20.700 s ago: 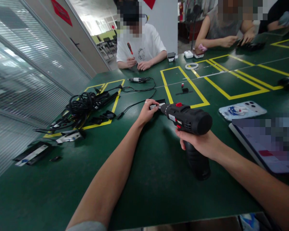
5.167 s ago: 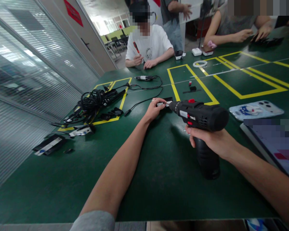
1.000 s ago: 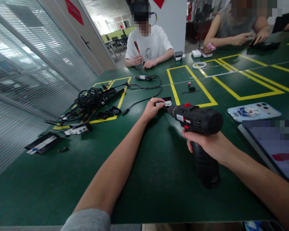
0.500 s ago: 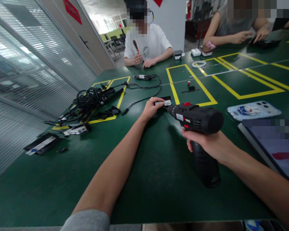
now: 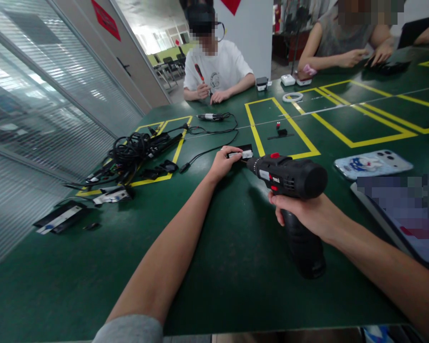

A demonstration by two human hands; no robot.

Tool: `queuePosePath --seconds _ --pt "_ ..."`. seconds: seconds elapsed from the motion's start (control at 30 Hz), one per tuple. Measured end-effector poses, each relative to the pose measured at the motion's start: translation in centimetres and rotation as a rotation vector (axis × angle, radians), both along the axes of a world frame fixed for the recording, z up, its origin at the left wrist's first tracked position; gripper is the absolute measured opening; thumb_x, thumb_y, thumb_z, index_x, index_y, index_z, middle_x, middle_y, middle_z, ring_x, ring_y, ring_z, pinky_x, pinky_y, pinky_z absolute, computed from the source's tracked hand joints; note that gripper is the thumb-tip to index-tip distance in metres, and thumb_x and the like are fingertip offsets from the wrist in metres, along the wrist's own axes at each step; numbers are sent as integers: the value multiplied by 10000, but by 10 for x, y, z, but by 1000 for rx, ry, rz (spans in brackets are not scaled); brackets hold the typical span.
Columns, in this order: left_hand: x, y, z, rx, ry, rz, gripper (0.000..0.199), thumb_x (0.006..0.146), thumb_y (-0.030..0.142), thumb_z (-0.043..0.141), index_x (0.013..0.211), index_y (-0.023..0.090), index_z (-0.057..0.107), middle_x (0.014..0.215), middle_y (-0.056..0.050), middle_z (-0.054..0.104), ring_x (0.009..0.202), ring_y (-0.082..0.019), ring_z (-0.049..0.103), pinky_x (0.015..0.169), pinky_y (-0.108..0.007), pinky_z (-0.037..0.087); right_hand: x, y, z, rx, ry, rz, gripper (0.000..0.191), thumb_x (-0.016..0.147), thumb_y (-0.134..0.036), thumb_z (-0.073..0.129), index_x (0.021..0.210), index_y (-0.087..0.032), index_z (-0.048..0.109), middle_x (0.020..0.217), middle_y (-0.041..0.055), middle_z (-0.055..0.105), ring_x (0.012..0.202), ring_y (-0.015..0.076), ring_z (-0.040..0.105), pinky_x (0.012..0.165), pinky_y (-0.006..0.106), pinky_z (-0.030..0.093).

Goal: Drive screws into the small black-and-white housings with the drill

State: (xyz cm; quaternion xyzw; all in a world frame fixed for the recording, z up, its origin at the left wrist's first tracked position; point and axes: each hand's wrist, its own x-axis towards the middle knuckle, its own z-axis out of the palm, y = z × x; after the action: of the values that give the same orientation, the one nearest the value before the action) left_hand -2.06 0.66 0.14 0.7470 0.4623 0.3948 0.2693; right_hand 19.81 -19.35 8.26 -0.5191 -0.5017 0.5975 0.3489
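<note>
My right hand point(image 5: 300, 209) is closed around the grip of a black cordless drill point(image 5: 289, 175) with red switches. The drill lies level and its chuck points left, toward a small black piece with a white label point(image 5: 247, 154) on the green table. My left hand point(image 5: 224, 164) holds that labelled piece down, with its fingers over the near left part. A thin bit reaches from the chuck to the piece's near edge beside my fingertips; whether it touches is too small to tell.
Tangled black cables point(image 5: 134, 150) lie at the left, with a black labelled box point(image 5: 60, 216) nearer. A phone point(image 5: 373, 164) and a tablet-like slab point(image 5: 396, 214) lie at the right. Across the table one person point(image 5: 218, 66) holds a screwdriver point(image 5: 199, 72); another person point(image 5: 343, 47) sits at the far right.
The whole view has shifted very slightly. Both hands, the drill and the labelled piece keep the same places relative to one another.
</note>
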Motion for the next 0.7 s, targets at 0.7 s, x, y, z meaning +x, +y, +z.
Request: queuePosePath --seconds 0.7 --pt "1 1 -1 -14 -13 6 251 804 353 628 976 198 726 1043 -54 674 1052 -213 594 1023 -370 437 -1 -1 6 -13 -53 17 79 797 -258 624 794 -180 635 543 6 628 545 166 580 602 320 440"
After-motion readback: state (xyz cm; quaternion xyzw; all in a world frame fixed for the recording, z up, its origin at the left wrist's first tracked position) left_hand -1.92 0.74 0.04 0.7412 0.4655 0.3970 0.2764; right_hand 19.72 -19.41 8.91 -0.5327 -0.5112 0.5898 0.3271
